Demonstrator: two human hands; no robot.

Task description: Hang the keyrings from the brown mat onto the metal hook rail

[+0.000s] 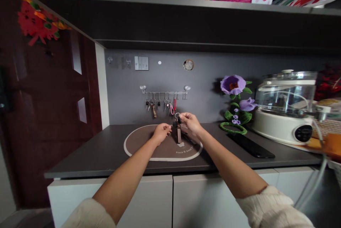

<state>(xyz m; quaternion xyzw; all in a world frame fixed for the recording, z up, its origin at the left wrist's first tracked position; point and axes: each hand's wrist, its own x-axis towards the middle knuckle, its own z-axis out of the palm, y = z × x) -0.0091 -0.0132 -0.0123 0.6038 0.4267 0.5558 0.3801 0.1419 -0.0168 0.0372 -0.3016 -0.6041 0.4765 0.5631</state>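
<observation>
My right hand (191, 123) pinches a bunch of keys (178, 134) by its metal ring, above the brown mat (144, 146). Dark key heads and a brown tag hang down from the ring. Just left of the bunch, my left hand (162, 133) has its fingers curled and pressed together. Whether it grips anything is too small to tell. Behind both hands, a metal hook rail (165, 92) on the grey wall carries several sets of keys (152, 104) and a red strap (174, 104).
On the counter's right side are purple artificial flowers (233, 84), a black phone-like slab (252, 145) and a white appliance with a clear top (283, 114). A loaded shelf (165, 18) overhangs the counter. A dark red door (50, 121) is at the left.
</observation>
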